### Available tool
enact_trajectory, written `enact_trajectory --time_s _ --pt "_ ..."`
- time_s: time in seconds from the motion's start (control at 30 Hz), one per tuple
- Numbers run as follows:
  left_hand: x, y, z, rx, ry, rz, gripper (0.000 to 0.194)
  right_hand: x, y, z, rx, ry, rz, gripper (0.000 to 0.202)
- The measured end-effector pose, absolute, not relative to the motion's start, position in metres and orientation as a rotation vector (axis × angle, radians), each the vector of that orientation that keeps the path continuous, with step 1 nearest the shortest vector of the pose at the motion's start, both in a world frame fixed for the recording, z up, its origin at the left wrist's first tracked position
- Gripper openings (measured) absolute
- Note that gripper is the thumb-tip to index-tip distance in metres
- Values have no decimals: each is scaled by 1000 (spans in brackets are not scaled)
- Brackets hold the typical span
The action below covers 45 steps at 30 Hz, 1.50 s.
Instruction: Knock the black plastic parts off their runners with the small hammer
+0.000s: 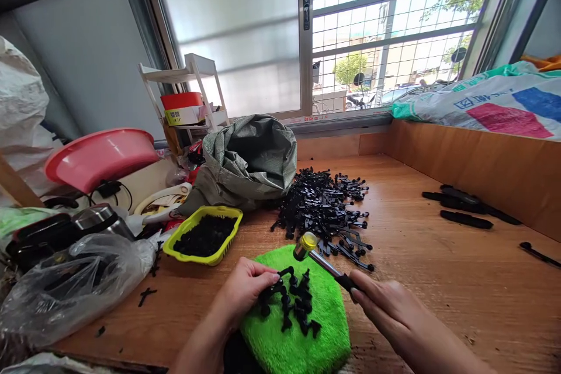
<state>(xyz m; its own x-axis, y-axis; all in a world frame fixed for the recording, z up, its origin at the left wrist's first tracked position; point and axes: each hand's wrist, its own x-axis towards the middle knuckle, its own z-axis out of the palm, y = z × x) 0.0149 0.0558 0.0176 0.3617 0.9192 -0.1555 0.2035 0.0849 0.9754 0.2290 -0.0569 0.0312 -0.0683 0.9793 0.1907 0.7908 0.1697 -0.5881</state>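
My right hand (385, 301) grips the black end of a small hammer (325, 263), which has a metal shaft and a yellow-faced head. The hammer head is raised above the far part of a fuzzy green cloth (328, 330). On the cloth lie several small black plastic parts (301, 307) with bent arms and round ends. My left hand (248, 286) rests at the cloth's left side, thumb and fingers pinching one of these black parts. Its fingertips are partly hidden behind the thumb. Just beyond the cloth spreads a large heap of black plastic pieces (318, 201).
A yellow basket (239, 216) of small black pieces stands left of the cloth, before an open grey-green sack (219, 178). Further left are a clear plastic bag (83, 286) and a pink basin (103, 155). Black strips (467, 220) lie by the wooden board (473, 158) at right.
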Motion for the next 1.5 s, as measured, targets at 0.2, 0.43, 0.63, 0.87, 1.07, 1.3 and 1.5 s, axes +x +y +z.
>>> enact_trajectory --time_s 0.2,0.43,0.63,0.87,1.07,1.3,1.5 --pt "15 58 16 1468 1084 675 26 221 -45 38 -1787 -2047 323 30" --pt "16 58 18 1474 1104 651 23 219 -45 44 -1852 -2112 222 29" --pt "16 60 15 1493 1107 646 24 218 -46 44 -1875 -2131 135 28" --pt "18 65 5 1487 1075 775 29 219 -39 35 -1860 -2113 134 22" --pt "21 68 8 1828 1132 686 23 216 -35 38 -1896 -2127 109 20" --pt "24 66 12 1806 1179 674 22 213 -33 40 -1862 -2058 199 26" --pt "10 63 17 1217 1017 784 30 227 -40 21 -1706 -1928 332 38"
